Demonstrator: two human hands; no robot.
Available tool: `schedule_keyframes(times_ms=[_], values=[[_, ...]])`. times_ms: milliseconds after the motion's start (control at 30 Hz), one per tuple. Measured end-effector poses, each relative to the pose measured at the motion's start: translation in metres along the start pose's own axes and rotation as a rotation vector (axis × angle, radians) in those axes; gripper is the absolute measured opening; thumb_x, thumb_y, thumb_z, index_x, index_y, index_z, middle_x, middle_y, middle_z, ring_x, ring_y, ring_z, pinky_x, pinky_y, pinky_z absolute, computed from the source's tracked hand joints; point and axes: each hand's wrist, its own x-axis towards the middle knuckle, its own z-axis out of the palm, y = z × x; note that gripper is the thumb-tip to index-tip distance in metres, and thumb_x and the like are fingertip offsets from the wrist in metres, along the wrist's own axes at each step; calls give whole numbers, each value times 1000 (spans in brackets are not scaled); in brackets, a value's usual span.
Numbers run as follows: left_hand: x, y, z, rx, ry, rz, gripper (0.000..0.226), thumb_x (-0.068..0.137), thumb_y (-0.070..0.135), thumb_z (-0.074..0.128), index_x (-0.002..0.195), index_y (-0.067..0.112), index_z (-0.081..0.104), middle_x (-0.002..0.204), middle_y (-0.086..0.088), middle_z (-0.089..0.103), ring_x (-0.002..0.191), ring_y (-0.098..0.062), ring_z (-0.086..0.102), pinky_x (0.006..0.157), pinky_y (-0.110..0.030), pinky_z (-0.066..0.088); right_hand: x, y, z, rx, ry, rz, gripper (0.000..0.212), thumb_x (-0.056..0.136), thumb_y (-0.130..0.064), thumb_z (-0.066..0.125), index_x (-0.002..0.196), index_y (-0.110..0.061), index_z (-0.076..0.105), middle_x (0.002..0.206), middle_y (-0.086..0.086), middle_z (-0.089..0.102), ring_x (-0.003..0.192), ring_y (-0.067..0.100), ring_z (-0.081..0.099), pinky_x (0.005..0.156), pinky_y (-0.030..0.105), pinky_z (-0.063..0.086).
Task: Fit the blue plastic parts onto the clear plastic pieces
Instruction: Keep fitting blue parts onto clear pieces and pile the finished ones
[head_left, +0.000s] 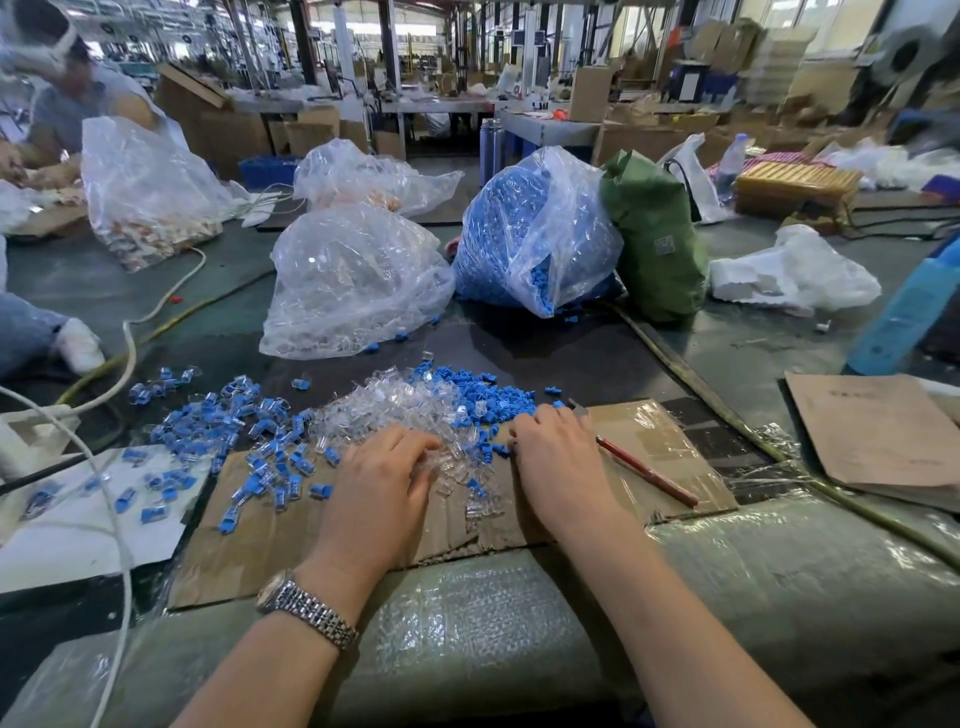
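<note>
Hands low over the work, both palm-down on a cardboard sheet (270, 535) laid as a work mat. Left hand (379, 483) rests at the near edge of the heap of clear plastic pieces (384, 405), fingers curled into it, probably picking one out; whether it already holds one cannot be told, fingertips are buried. Right hand (556, 457) sits at the scatter of blue plastic parts (467, 395), fingers bent down onto them; grip likewise hidden. Stock sorted by side so each hand feeds from its own heap. Fitted pieces (218, 421) are spread off to the left, apart from raw stock. Refill bags stand behind: clear bag (353, 280), blue bag (530, 234). Red pencil (649, 473) lies just right of the right hand.
</note>
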Motion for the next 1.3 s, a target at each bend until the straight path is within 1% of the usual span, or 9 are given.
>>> schedule_keyframes(times_ms=[200,367,467,633,867,1000,1067,1167,1300], values=[[0,1,0,-32,18,31,17,97,21,64,114,23,67,106,10,62,98,-2,53,95,-15,32,-7,-1,3,36,90,30,17,99,-4,43,95,-21,46,95,-2,39,81,17,37,74,31,27],[0,3,-6,-51,40,40,15,94,21,68,108,20,70,100,6,66,89,-4,59,83,-9,38,-11,3,2,227,139,39,2,103,-15,50,102,-14,52,100,0,50,84,20,50,71,31,35],[1,7,-11,-113,94,18,8,92,18,70,100,18,73,94,7,65,80,-1,58,71,-7,43,-13,4,1,378,182,19,10,102,-20,56,100,-12,62,99,0,58,85,21,55,75,35,45],[4,8,-21,-467,75,-205,9,87,15,75,93,21,77,92,10,71,82,-1,67,78,-12,54,-11,0,-6,670,221,40,8,93,-13,70,99,-16,74,97,-10,67,89,3,60,82,9,43],[4,0,-30,-1010,-124,-375,20,77,23,78,97,26,81,100,-3,78,94,-17,74,82,-28,60,-14,-23,-18,1151,13,22,9,89,-17,76,90,-25,73,86,-7,75,84,10,72,82,26,59],[5,-5,-29,-1255,-153,-449,21,81,15,74,101,13,80,100,-17,76,94,-27,73,81,-27,60,-14,-29,-21,1162,-11,-10,12,92,-14,73,91,-26,72,88,-3,74,85,12,71,85,31,59],[6,-4,-28,-1314,-175,-451,20,84,13,72,102,8,79,100,-20,75,90,-26,72,78,-27,60,-14,-29,-21,1193,11,-28,12,92,-13,72,91,-25,72,86,-5,74,82,10,70,80,26,58],[6,-1,-28,-1403,-195,-471,19,86,11,69,102,4,78,99,-20,74,82,-24,71,73,-27,60,-13,-27,-23,1234,59,-34,14,92,-12,73,88,-26,72,80,-9,72,77,7,68,73,17,52],[7,-2,-29,-1449,-228,-506,20,87,12,67,101,1,77,92,-18,72,76,-22,70,67,-25,60,-13,-26,-22,1156,31,-66,18,91,-15,74,88,-32,71,84,-10,72,79,9,67,75,22,55]])
